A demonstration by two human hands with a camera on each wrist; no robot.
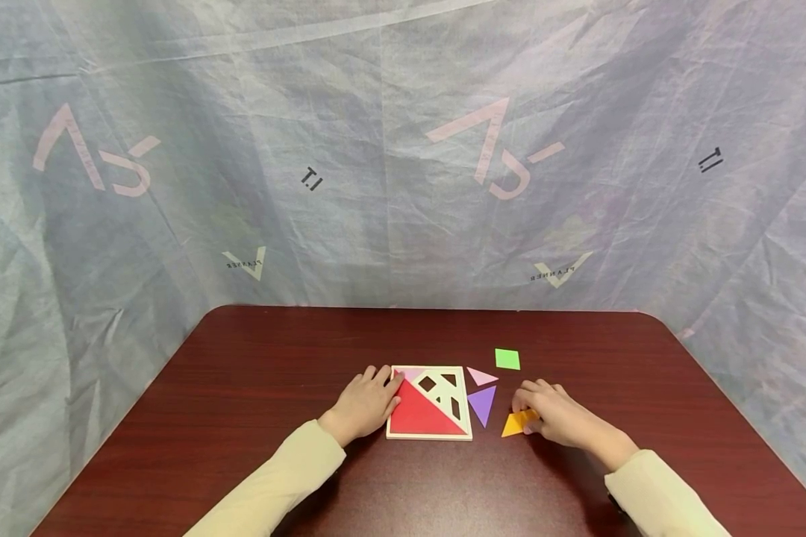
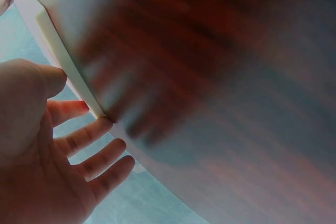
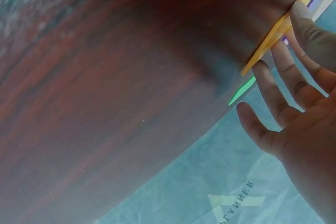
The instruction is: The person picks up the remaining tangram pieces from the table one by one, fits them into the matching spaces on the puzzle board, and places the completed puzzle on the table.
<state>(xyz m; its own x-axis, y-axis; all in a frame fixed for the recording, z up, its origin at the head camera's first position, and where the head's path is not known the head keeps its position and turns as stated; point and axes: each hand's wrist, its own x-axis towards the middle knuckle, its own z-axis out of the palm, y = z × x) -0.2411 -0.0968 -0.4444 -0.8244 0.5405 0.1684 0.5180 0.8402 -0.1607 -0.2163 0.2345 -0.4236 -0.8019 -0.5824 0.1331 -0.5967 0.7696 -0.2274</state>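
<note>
cream sleeves (image 1: pixel 278 477) reach in from the near side, and look at that right hand (image 1: pixel 560 414): thumb and fingers closed together in a pinch on the orange piece (image 1: pixel 514 424), right of the purple triangle (image 1: pixel 483 405)! over to the left hand (image 1: pixel 363 403), fingers loosely extended, gripping nothing, touching the left side of the puzzle board (image 1: pixel 446 393), red (image 1: pixel 423 416) across its lower left. pink triangle (image 1: pixel 481 377) and green piece (image 1: pixel 507 359) lie farther back on the table (image 1: pixel 349 485).

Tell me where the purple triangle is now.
In the head view, the purple triangle lies just right of the puzzle board, between it and the orange piece in the right hand, with the loose pink triangle beyond it.
</note>
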